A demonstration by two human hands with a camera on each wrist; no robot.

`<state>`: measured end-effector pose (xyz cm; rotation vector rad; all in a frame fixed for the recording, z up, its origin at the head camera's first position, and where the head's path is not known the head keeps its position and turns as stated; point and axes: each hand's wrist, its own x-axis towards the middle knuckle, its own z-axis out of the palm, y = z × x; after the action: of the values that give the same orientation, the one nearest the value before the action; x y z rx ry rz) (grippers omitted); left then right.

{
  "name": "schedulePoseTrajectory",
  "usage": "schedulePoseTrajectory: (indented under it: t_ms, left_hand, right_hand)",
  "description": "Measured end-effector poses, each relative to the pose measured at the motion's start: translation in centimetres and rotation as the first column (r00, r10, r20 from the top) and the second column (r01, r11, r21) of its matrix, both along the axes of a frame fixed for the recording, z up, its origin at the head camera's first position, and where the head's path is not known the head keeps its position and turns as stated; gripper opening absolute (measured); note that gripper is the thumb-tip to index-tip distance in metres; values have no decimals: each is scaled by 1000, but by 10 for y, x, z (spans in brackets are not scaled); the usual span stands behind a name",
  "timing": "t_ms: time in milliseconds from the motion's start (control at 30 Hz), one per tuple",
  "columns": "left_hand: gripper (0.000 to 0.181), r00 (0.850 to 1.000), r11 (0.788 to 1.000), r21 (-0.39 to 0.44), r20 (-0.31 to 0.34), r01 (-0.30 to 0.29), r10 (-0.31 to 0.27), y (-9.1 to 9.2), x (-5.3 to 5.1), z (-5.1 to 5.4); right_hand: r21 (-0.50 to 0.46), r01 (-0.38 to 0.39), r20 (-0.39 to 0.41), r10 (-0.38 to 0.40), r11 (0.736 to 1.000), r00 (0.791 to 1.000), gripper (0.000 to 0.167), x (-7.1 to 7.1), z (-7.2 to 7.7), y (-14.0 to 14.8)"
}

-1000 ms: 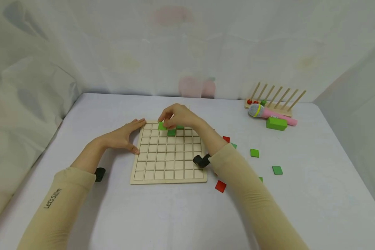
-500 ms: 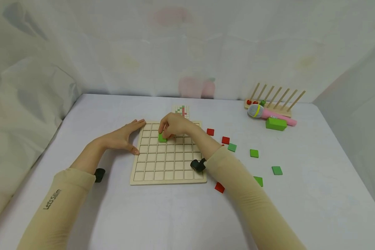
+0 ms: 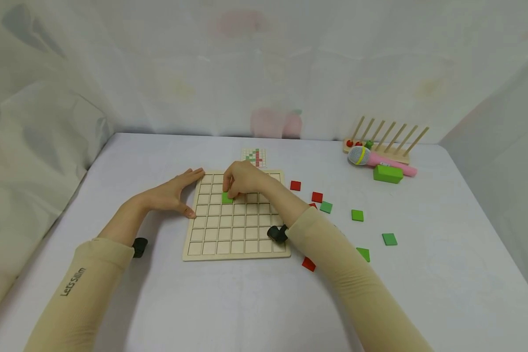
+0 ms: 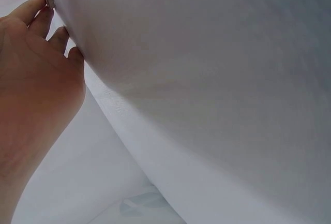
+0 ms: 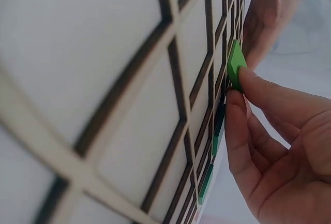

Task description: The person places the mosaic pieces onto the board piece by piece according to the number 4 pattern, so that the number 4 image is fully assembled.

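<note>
A wooden grid board (image 3: 231,234) lies on the white table. Above its third row from the far side, my right hand (image 3: 248,178) pinches a light green square tile (image 3: 227,197) between thumb and finger. In the right wrist view that tile (image 5: 236,64) is tilted, its lower edge at the board's surface; whether it sits in a cell I cannot tell. Darker green tiles (image 5: 206,185) lie in the board beside the right hand; in the head view this hand covers them. My left hand (image 3: 169,195), fingers spread, touches the board's left edge with fingertips and thumb.
Right of the board lie several loose red tiles (image 3: 317,197) and green tiles (image 3: 389,239). A small pattern card (image 3: 253,157) lies behind the board. At the back right are a pink toy microphone (image 3: 385,162), a green block (image 3: 388,174) and a pegged wooden rack (image 3: 396,152).
My right hand has brought the light green tile from the board's far row toward me, to about the third row. The pattern card has come into sight. The left hand stays put.
</note>
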<state>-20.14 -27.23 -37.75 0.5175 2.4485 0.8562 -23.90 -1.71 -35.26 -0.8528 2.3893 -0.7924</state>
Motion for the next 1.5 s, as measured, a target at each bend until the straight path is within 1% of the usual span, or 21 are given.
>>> schedulePoseTrajectory:
  t_ms: [233, 600, 700, 833, 900, 1033, 1200, 1367, 1500]
  left_hand:
    - [126, 1000, 1000, -7, 3, -3, 3, -1, -1, 0]
    - [126, 1000, 1000, -9, -8, 0, 0, -1, -1, -1]
    - [125, 1000, 1000, -7, -11, 2, -2, 0, -1, -1]
    - [124, 1000, 1000, -4, -13, 3, -3, 0, 1, -1]
    - [124, 1000, 1000, 1, -12, 4, -4, 1, 1, 0]
    - [124, 1000, 1000, 2, -9, 5, -5, 2, 1, -1]
    - [125, 1000, 1000, -25, -8, -2, 2, 2, 1, 1]
    - [125, 1000, 999, -33, -8, -8, 8, 1, 1, 2]
    - [125, 1000, 1000, -20, -9, -5, 5, 0, 1, 2]
  right_hand:
    - [19, -23, -37, 24, 1000, 999, 7, -1, -1, -1]
    - [44, -30, -58, 33, 999, 998, 6, 0, -1, -2]
    - [37, -22, -50, 24, 999, 998, 7, 0, 2, 0]
    - [-9, -6, -17, 6, 1000, 1000, 12, -2, 10, 9]
    - [-36, -2, -12, 1, 999, 1000, 15, -5, 15, 18]
    - [-57, 9, -34, -11, 998, 999, 19, -11, 25, 45]
    - [-25, 36, -82, -38, 999, 996, 19, -18, 37, 87]
    - [17, 100, -90, -98, 995, 991, 21, -22, 46, 130]
    - [39, 141, -77, -138, 989, 988, 22, -23, 45, 165]
